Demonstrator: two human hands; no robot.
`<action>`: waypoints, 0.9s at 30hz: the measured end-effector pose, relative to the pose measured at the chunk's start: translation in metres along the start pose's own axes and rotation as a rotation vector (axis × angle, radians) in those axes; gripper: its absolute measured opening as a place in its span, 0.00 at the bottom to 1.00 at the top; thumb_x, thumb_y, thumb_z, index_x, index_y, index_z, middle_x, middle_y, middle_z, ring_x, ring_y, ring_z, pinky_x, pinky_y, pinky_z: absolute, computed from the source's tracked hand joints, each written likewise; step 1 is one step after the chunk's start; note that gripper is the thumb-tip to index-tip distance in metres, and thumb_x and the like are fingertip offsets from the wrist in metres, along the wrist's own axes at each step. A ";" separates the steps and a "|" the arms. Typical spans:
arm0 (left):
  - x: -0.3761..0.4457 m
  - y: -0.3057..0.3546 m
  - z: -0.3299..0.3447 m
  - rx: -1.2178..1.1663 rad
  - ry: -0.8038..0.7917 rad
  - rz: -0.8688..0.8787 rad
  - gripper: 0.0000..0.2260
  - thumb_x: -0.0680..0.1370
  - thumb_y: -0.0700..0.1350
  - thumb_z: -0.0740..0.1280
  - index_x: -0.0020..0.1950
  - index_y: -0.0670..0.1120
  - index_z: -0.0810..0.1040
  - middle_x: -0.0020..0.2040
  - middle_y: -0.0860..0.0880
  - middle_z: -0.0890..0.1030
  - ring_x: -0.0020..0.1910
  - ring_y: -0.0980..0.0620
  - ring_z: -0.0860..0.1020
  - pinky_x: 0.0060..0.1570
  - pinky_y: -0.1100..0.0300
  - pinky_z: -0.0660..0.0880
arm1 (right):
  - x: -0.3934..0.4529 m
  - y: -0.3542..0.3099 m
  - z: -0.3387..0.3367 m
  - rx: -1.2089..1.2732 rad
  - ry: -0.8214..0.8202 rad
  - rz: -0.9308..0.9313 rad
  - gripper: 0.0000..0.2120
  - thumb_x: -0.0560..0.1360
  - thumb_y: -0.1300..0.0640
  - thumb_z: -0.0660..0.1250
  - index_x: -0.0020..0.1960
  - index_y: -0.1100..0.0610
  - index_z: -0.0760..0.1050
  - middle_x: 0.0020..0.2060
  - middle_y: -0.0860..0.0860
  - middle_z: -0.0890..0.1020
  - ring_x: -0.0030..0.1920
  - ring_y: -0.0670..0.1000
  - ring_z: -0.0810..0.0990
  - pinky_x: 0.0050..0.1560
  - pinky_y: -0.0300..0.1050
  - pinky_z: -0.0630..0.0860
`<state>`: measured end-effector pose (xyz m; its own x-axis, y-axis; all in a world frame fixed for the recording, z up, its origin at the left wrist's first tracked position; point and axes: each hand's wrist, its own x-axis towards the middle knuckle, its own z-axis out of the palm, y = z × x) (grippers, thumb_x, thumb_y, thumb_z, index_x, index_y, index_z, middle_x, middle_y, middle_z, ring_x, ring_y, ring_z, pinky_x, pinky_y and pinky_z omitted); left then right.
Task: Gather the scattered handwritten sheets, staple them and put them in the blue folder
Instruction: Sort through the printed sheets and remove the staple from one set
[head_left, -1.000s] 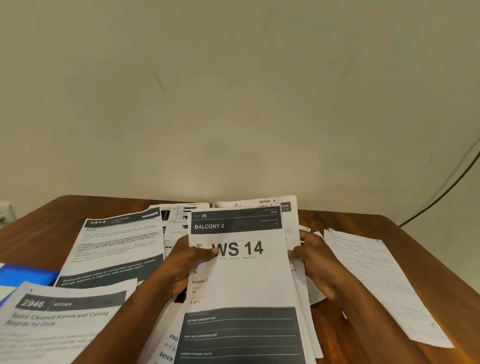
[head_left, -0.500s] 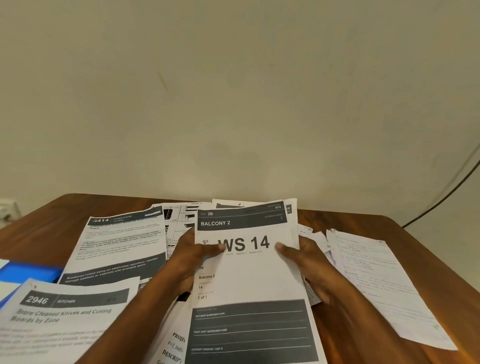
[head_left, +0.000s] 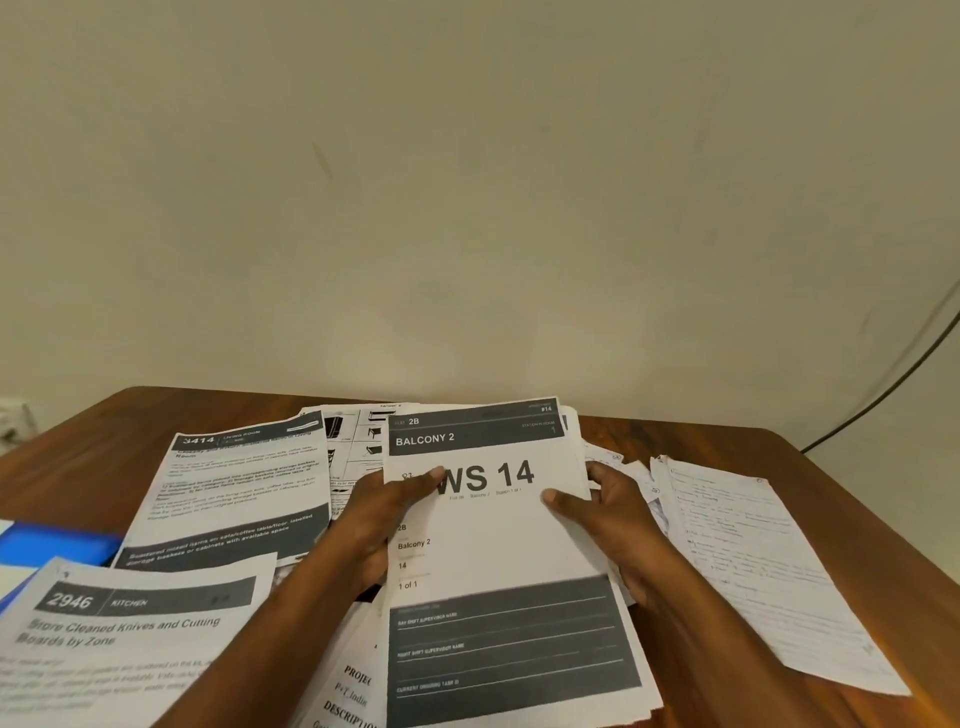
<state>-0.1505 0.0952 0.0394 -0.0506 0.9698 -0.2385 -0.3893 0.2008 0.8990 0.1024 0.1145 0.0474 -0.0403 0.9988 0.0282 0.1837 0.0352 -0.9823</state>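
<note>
Slid right and squared since before: white printed "WS 14" stack (head_left: 498, 545), pinched by left hand (head_left: 382, 525) and right hand (head_left: 618, 519). Handwritten white sheet (head_left: 763, 561) right of grip; blue folder (head_left: 52, 543) far left.

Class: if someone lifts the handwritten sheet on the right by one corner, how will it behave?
The handwritten sheet looks like a single thin sheet, so it would likely droop. It lies flat on the smooth wooden table, so a push would probably slide it.

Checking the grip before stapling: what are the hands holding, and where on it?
Both hold the WS 14 stack by its side edges: left hand on the left edge, right hand on the right, thumbs on top.
</note>
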 end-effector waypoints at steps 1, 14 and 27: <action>0.000 0.000 0.001 -0.015 0.012 -0.001 0.18 0.77 0.42 0.76 0.66 0.43 0.80 0.55 0.39 0.88 0.52 0.35 0.87 0.55 0.33 0.82 | -0.001 -0.001 0.001 -0.026 -0.014 -0.004 0.15 0.76 0.52 0.76 0.60 0.47 0.78 0.61 0.47 0.84 0.58 0.52 0.83 0.64 0.57 0.80; -0.005 -0.008 0.006 -0.016 -0.156 -0.090 0.22 0.75 0.36 0.73 0.69 0.42 0.78 0.61 0.35 0.85 0.60 0.31 0.83 0.60 0.32 0.79 | 0.000 -0.005 -0.004 0.021 0.022 0.074 0.15 0.80 0.63 0.71 0.61 0.48 0.74 0.62 0.49 0.81 0.56 0.51 0.81 0.53 0.47 0.80; -0.010 -0.006 0.003 0.272 -0.169 -0.014 0.25 0.71 0.41 0.78 0.67 0.43 0.79 0.57 0.39 0.87 0.57 0.34 0.85 0.63 0.32 0.78 | -0.008 -0.008 -0.002 0.004 -0.075 0.177 0.20 0.76 0.53 0.77 0.65 0.49 0.78 0.59 0.48 0.86 0.58 0.56 0.84 0.64 0.60 0.80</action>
<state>-0.1446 0.0848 0.0377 0.1150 0.9714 -0.2076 -0.1278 0.2217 0.9667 0.1031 0.1058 0.0550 -0.0810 0.9840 -0.1586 0.1902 -0.1409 -0.9716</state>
